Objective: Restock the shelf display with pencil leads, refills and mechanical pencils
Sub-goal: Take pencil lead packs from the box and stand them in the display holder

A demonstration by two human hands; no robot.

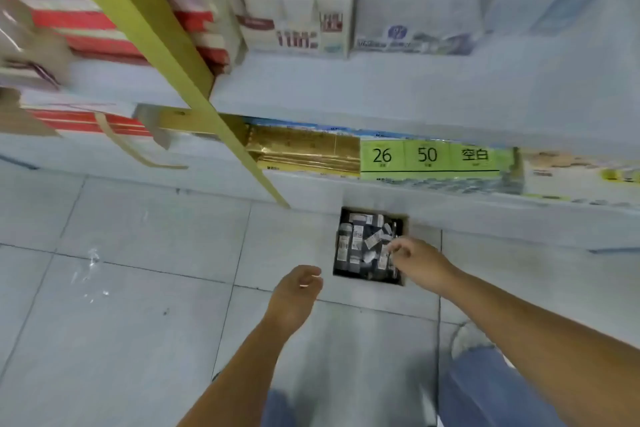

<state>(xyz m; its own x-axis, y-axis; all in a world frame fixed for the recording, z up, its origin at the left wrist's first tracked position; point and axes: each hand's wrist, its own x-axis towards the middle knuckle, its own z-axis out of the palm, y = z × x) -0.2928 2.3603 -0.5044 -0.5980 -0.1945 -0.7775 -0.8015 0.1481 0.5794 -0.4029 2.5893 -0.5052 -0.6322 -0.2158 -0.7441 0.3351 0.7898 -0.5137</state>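
A dark open box (pixel 401 279) stands on the tiled floor against the shelf base. It holds several small grey and white packs of pencil leads and refills (pixel 360 246). My right hand (pixel 417 258) reaches over the box's right side, fingertips curled at one of the packs; blur hides whether it grips one. My left hand (pixel 298 291) hangs above the floor just left of the box, fingers loosely curled, holding nothing. A white tiered display stand (pixel 298 7) sits on the upper shelf.
A yellow slanted post (pixel 166 55) crosses the shelf front on the left. Red and white boxes (pixel 86 28) fill the left shelf. Gold packs (pixel 304 152) and green labels (pixel 429 156) line the lower shelf. My jeans and a shoe (pixel 467 340) are below.
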